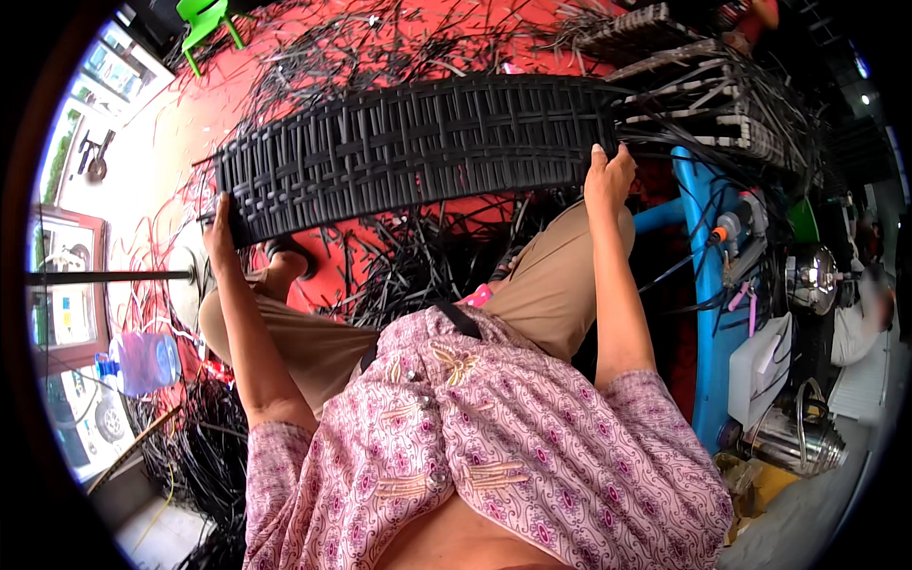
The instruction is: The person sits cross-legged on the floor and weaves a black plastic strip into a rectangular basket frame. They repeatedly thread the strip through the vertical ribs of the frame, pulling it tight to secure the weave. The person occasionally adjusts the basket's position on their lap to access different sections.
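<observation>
A long black woven strip panel [408,142] stretches across in front of me, over my knees, slightly bowed. My left hand [219,231] grips its left end, the fingers mostly hidden behind the edge. At the lower right corner, my right hand [609,180] is closed on the panel, thumb in front and fingers partly behind it. Loose strip ends stick out at both ends of the panel. Under it, black plastic strips [399,261] lie tangled between my legs.
Woven frames [722,104] are piled at the far right, trailing strips. Close on my right stands a blue plastic piece of furniture [705,332], with a metal pot [796,442] beyond. A green chair [201,24] is at the far left; a large bottle [142,363] sits left.
</observation>
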`<control>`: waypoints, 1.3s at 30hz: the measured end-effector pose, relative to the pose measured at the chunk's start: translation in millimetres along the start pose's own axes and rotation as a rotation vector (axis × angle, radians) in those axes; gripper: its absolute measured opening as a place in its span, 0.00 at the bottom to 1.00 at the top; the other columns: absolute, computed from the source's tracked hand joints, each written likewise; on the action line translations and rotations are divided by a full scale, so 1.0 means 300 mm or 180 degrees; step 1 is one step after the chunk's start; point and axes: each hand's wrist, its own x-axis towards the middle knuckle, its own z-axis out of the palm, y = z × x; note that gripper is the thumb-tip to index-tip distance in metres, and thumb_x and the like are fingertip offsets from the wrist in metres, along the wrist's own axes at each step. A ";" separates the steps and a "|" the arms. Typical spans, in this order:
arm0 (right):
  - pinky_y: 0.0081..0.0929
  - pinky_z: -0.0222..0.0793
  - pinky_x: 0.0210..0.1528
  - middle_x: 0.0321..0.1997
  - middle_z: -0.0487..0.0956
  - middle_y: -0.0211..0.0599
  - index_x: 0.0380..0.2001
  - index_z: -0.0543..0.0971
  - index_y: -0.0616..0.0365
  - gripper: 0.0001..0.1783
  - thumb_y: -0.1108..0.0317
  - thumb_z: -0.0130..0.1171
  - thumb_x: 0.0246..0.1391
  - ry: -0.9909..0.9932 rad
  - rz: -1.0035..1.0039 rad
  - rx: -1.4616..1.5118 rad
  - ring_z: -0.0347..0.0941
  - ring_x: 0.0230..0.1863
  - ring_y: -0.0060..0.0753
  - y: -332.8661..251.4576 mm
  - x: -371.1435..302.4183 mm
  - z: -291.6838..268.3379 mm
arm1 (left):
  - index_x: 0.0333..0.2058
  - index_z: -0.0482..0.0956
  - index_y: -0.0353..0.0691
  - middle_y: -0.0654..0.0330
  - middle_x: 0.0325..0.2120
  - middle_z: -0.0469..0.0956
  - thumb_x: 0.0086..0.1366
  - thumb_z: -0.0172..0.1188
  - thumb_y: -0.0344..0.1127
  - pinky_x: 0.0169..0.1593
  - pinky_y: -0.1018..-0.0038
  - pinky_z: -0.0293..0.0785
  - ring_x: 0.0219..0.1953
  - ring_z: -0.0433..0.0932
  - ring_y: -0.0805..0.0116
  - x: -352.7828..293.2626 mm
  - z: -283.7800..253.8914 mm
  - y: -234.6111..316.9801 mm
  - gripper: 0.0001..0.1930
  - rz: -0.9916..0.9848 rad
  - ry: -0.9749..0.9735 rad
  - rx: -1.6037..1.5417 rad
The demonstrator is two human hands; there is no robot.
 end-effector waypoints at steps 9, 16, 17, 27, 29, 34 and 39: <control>0.45 0.67 0.55 0.50 0.80 0.42 0.42 0.82 0.58 0.22 0.50 0.61 0.59 0.0367 -0.1377 -0.0818 0.74 0.52 0.50 -0.078 -0.090 -0.263 | 0.42 0.83 0.27 0.34 0.33 0.81 0.55 0.52 0.81 0.42 0.58 0.73 0.38 0.81 0.43 0.216 -0.215 -0.071 0.50 0.0398 -0.0437 0.1667; 0.46 0.66 0.56 0.51 0.81 0.28 0.37 0.87 0.47 0.18 0.47 0.60 0.57 0.0543 -0.1929 -0.1393 0.73 0.54 0.42 -0.042 0.104 -0.204 | 0.52 0.76 0.22 0.38 0.51 0.78 0.48 0.60 0.80 0.59 0.54 0.68 0.55 0.75 0.43 -0.003 -0.223 0.056 0.56 0.0676 0.1074 0.3247; 0.49 0.62 0.59 0.54 0.81 0.27 0.40 0.86 0.46 0.20 0.45 0.58 0.59 0.0612 -0.2129 -0.1323 0.71 0.58 0.42 -0.028 0.125 -0.189 | 0.52 0.76 0.22 0.40 0.53 0.77 0.48 0.64 0.76 0.61 0.56 0.67 0.56 0.74 0.45 -0.060 -0.226 0.096 0.55 0.1036 0.1563 0.3832; 0.22 0.70 0.46 0.35 0.84 0.31 0.39 0.84 0.62 0.19 0.56 0.68 0.55 -0.1559 -0.0362 0.1309 0.76 0.38 0.22 0.144 0.150 -0.140 | 0.45 0.82 0.42 0.58 0.46 0.80 0.62 0.63 0.29 0.54 0.63 0.68 0.50 0.76 0.57 -0.753 0.346 0.435 0.12 0.3520 -0.0900 0.0954; 0.21 0.69 0.45 0.33 0.83 0.28 0.37 0.84 0.61 0.16 0.58 0.69 0.55 -0.1611 -0.0422 0.1342 0.74 0.37 0.19 0.165 0.148 -0.160 | 0.49 0.80 0.41 0.59 0.47 0.78 0.64 0.61 0.35 0.56 0.61 0.66 0.52 0.74 0.57 -0.778 0.424 0.465 0.14 0.3590 -0.1266 0.0974; 0.20 0.68 0.43 0.31 0.80 0.23 0.33 0.84 0.61 0.12 0.62 0.68 0.55 -0.2228 -0.0200 0.1688 0.71 0.35 0.16 0.186 0.138 -0.212 | 0.50 0.79 0.42 0.59 0.46 0.75 0.63 0.63 0.36 0.57 0.61 0.64 0.51 0.72 0.57 -0.808 0.487 0.455 0.17 0.3735 -0.1034 0.1300; 0.23 0.70 0.43 0.32 0.82 0.29 0.34 0.84 0.61 0.09 0.66 0.67 0.54 -0.1881 -0.1056 0.0583 0.75 0.36 0.24 0.050 0.101 -0.297 | 0.47 0.79 0.42 0.60 0.43 0.75 0.61 0.64 0.40 0.55 0.60 0.63 0.49 0.72 0.57 -0.818 0.484 0.425 0.17 0.3873 -0.0948 0.1312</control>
